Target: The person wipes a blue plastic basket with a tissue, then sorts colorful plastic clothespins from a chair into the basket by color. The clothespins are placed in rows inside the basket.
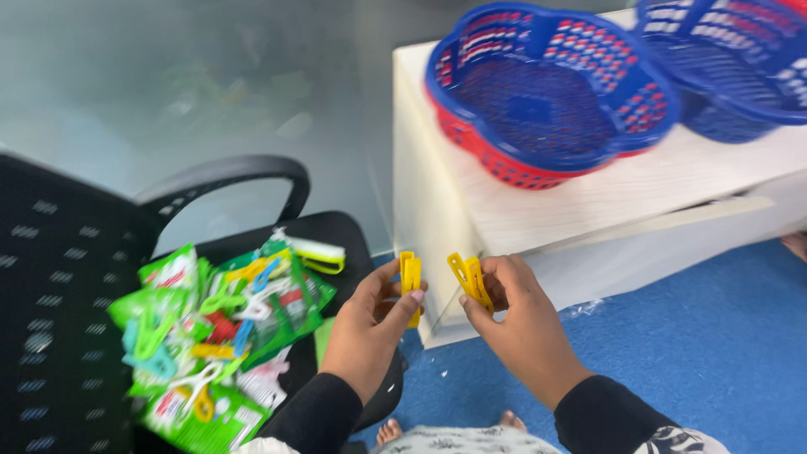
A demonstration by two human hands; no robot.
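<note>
My left hand (368,329) pinches a yellow clothes peg (410,277) upright between thumb and fingers. My right hand (519,324) grips a second yellow clothes peg (469,277), tilted to the left. The two pegs are a short gap apart, held in front of the near corner of a low white table (521,214). A pile of green packs with clothes pegs in several colours (218,332) lies on the seat of a black office chair (59,286) to my left.
On the white table stands a blue basket nested in a red one (546,92), with another blue basket (731,67) at the right. Blue carpet (714,336) covers the floor. My bare toes (391,431) show at the bottom edge.
</note>
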